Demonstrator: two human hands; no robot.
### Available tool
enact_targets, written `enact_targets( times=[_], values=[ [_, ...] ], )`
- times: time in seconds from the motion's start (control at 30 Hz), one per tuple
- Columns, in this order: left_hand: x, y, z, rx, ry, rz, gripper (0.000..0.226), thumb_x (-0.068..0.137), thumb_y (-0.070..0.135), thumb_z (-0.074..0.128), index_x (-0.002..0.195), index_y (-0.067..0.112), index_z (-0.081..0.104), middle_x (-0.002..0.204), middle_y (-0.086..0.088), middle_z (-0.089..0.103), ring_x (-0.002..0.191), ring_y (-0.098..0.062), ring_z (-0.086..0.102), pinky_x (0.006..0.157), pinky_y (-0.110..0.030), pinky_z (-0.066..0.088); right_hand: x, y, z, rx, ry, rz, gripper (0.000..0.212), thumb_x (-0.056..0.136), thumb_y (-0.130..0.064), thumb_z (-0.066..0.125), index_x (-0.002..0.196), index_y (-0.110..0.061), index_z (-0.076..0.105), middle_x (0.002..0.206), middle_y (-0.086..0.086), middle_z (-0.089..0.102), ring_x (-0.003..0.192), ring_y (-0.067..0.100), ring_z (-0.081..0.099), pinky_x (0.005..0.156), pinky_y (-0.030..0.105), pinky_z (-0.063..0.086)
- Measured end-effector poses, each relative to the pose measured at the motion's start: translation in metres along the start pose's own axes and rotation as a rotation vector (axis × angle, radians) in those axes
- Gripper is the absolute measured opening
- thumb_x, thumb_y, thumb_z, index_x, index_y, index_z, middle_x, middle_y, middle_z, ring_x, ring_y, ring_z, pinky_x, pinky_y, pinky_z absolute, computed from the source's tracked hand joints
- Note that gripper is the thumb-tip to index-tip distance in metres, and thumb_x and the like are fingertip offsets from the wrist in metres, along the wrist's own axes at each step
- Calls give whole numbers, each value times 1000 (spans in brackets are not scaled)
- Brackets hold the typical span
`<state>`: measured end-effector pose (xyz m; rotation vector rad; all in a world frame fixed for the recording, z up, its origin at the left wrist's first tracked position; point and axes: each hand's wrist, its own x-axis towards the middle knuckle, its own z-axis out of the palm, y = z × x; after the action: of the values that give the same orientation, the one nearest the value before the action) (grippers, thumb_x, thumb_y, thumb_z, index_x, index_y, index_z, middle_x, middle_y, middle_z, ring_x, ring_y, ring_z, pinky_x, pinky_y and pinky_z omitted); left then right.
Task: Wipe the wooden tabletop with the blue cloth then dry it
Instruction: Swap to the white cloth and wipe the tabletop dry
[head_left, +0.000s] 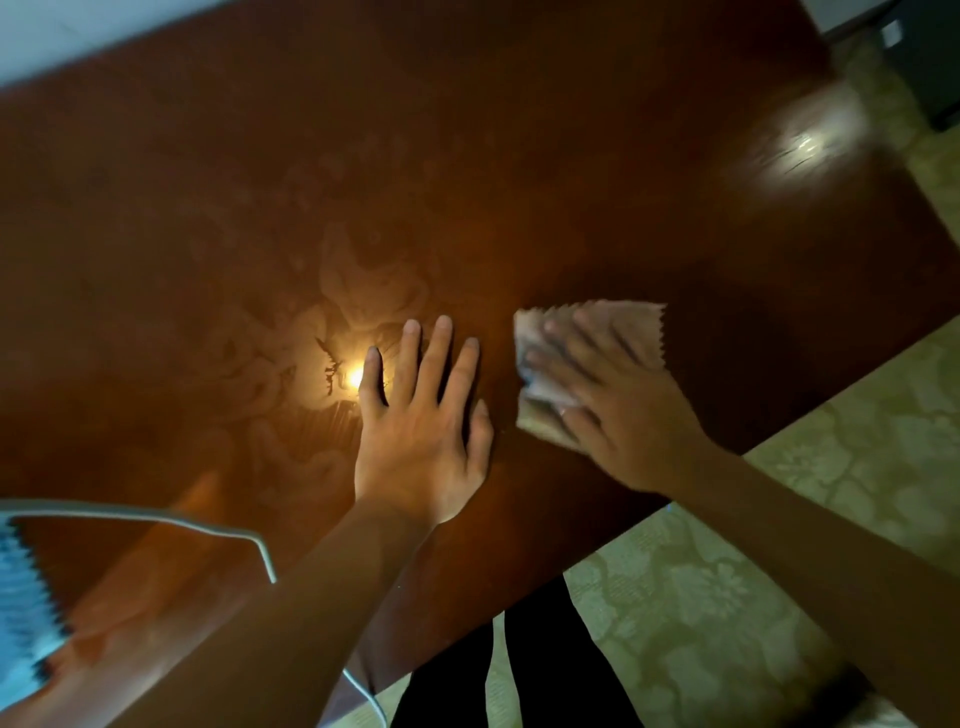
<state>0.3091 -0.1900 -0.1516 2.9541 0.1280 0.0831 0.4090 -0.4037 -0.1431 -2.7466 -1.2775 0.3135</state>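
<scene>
The dark reddish wooden tabletop (363, 182) fills most of the view, with faint smeared wipe marks near its middle. My right hand (618, 410) lies flat with spread fingers on a folded pinkish-beige cloth (628, 327) with a zigzag edge, pressing it onto the wood near the front edge. My left hand (421, 415) rests flat on the bare wood just left of that cloth, fingers straight. The blue cloth (23, 618), also zigzag-edged, lies at the far left bottom corner of the view, away from both hands.
A white cable (171, 519) curves over the table's near left part and hangs off the front edge. Lamp glare spots (800, 143) shine on the wood. Patterned green carpet (727, 597) lies below the table edge. A dark box (924, 57) stands far right.
</scene>
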Motion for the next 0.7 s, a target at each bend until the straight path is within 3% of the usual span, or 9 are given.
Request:
enact_targets(
  times=[0.17,0.3,0.4,0.5,0.6,0.7],
  values=[
    [1,-1,0,10,-20,-8,58,102,42,31,153,16,39,162,-12,29,153,-33,17,121,-57,7,21,-9,-1,84,120,453,56,106,-43,17,159,-28,20,167,10,27,157,30,19,128,52,14],
    [1,-1,0,15,-47,-4,58,103,44,30,154,17,37,163,-11,27,153,-32,14,121,-57,7,-11,-70,19,69,114,282,53,106,-41,27,158,-29,34,165,7,32,156,31,24,126,54,19],
    [1,-1,0,14,-45,-16,57,103,43,31,154,19,37,163,-11,28,154,-32,15,121,-58,9,-17,-48,11,34,19,125,53,106,-40,24,158,-29,26,167,5,27,157,29,19,127,51,14],
    [2,1,-3,4,-74,-31,58,103,44,30,155,20,36,164,-10,27,154,-31,14,121,-58,9,-13,13,-6,76,8,300,59,106,-46,13,161,-26,18,167,11,28,155,33,23,125,55,19],
    [2,3,-6,-18,-82,-39,57,102,42,34,154,19,38,163,-10,30,153,-31,16,121,-58,10,-15,47,-13,116,70,549,63,106,-49,10,162,-22,19,168,15,26,157,32,18,127,52,13],
    [3,4,-9,-64,-43,-54,55,100,38,43,150,17,45,160,-12,36,152,-33,22,119,-57,12,-20,12,0,84,44,485,61,105,-48,10,162,-28,18,168,13,26,157,34,18,126,57,16]
  ],
)
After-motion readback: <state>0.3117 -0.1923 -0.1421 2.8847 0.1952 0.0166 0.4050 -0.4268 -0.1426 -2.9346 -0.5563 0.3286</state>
